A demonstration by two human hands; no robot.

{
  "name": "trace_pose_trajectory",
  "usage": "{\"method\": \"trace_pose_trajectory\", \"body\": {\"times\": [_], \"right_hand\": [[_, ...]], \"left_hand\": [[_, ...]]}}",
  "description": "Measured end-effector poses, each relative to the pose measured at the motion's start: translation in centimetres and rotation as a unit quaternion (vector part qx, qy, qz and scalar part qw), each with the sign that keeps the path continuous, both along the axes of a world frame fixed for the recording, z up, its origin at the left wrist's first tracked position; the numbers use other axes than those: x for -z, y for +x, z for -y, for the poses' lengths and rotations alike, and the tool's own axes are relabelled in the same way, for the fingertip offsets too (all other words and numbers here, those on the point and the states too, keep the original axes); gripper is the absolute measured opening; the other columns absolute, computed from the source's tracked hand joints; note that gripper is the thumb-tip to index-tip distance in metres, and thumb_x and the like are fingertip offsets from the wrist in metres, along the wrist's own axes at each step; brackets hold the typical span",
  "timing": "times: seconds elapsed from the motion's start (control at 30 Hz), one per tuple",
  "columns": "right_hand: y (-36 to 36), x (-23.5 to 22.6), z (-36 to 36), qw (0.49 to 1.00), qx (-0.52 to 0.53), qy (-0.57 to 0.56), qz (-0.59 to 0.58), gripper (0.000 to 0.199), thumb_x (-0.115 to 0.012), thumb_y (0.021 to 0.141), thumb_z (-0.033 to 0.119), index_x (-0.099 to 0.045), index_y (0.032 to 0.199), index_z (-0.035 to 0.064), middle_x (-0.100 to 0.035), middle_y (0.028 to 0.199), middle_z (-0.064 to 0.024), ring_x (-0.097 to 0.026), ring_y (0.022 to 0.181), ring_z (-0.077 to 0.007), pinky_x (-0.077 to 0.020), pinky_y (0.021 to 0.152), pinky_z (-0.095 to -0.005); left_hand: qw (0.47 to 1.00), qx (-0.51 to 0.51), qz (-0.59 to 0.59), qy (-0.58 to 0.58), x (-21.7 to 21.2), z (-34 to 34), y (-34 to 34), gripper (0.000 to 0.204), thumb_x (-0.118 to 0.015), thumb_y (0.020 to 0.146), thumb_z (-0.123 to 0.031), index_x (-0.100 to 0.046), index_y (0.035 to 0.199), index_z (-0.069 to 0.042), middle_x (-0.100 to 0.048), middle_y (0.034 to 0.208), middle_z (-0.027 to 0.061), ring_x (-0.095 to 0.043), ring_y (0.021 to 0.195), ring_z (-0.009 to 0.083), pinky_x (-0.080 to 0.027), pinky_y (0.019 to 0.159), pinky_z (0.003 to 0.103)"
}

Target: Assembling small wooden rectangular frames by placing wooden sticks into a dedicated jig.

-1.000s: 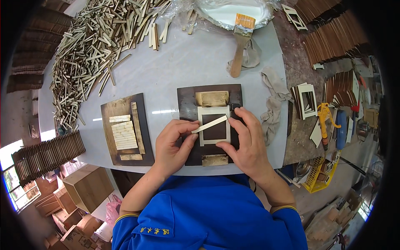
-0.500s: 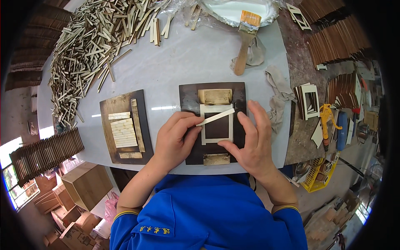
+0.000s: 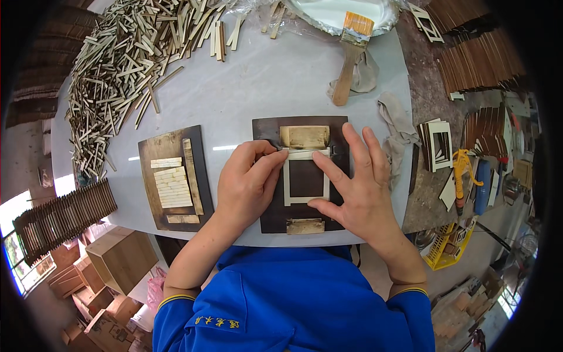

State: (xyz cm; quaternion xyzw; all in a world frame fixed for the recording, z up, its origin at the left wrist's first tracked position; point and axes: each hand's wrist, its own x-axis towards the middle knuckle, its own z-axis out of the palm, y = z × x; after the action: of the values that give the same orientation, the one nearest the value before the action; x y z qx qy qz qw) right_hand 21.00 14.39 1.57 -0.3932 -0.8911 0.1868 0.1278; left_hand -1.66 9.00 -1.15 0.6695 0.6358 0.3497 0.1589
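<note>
A dark square board (image 3: 272, 217) lies in front of me, with worn wooden blocks at its top and bottom. Between the blocks rests a pale rectangular wooden frame (image 3: 287, 182). Along the frame's top edge lies a thin pale wood strip (image 3: 302, 155). My left hand (image 3: 247, 179) pinches the strip's left end. The fingers of my right hand (image 3: 363, 188) are spread; its index fingertip touches the strip near the right end and its thumb rests by the frame's lower right corner.
On the left, a second board (image 3: 149, 199) carries a row of pale strips (image 3: 173, 188). A large heap of loose strips (image 3: 123, 76) covers the far left. A brush (image 3: 349, 64) leans at a basin of white paste (image 3: 328, 9); grey rags (image 3: 394, 117) lie to the right.
The strip, slanted above the frame before, now lies nearly level along its top edge. My left hand moved up a little, and my right index finger came down onto the strip.
</note>
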Motion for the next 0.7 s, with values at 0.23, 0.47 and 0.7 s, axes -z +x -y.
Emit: {"method": "trace_pose_trajectory", "body": {"times": [0.23, 0.47, 0.7], "right_hand": [[0.0, 0.3, -0.9, 0.999, -0.015, -0.017, 0.037, 0.080, -0.088, 0.072, 0.043, -0.062, 0.146, 0.0285, -0.025, 0.172, -0.0135, -0.019, 0.158, -0.0402, -0.0211, 0.124, -0.0539], [0.0, 0.7, -0.8, 0.999, 0.003, -0.037, 0.035, 0.079, -0.087, 0.072, 0.048, -0.063, 0.145, 0.0302, -0.027, 0.171, -0.0136, -0.017, 0.158, -0.0402, -0.0197, 0.124, -0.0562], [0.0, 0.5, -0.7, 0.998, 0.027, -0.037, 0.036, 0.079, -0.088, 0.069, 0.048, -0.065, 0.142, 0.0304, -0.029, 0.171, -0.0146, -0.015, 0.159, -0.0412, -0.0195, 0.123, -0.0595]], "left_hand": [[1.000, -0.022, 0.003, -0.005, 0.2, -0.4, -0.2, 0.026, -0.075, 0.082, 0.006, -0.075, 0.106, -0.005, -0.064, 0.101, 0.0069, -0.061, 0.083, 0.0212, -0.050, 0.068, 0.031], [0.999, -0.021, -0.004, -0.029, -0.3, 0.0, -0.4, 0.030, -0.072, 0.085, 0.007, -0.076, 0.112, -0.005, -0.067, 0.105, 0.0084, -0.062, 0.083, 0.0197, -0.050, 0.068, 0.030], [0.970, -0.066, 0.208, -0.106, -2.0, 2.2, 0.3, 0.035, -0.065, 0.093, 0.008, -0.072, 0.125, -0.002, -0.069, 0.126, 0.0141, -0.063, 0.084, 0.0158, -0.053, 0.074, 0.026]]}}
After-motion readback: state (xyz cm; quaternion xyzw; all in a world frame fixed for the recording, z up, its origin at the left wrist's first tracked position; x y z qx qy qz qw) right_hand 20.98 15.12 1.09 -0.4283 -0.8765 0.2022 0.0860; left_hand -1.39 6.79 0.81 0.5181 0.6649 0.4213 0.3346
